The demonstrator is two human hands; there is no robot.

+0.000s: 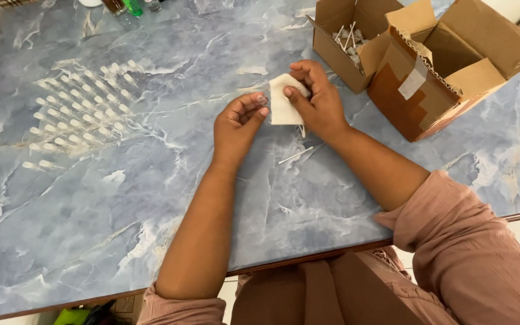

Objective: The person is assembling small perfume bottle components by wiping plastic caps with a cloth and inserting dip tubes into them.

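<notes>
Two hands (239, 123), two cardboard boxes (404, 90), one white cloth (284, 102)

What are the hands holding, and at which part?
A small white cloth: the right hand pinches its upper right edge, and the left hand grips its left edge.

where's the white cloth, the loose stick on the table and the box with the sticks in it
white cloth (282, 108), head view, its flat middle
loose stick (295, 155), head view, mid-length
box of sticks (330, 55), head view, its front wall
</notes>
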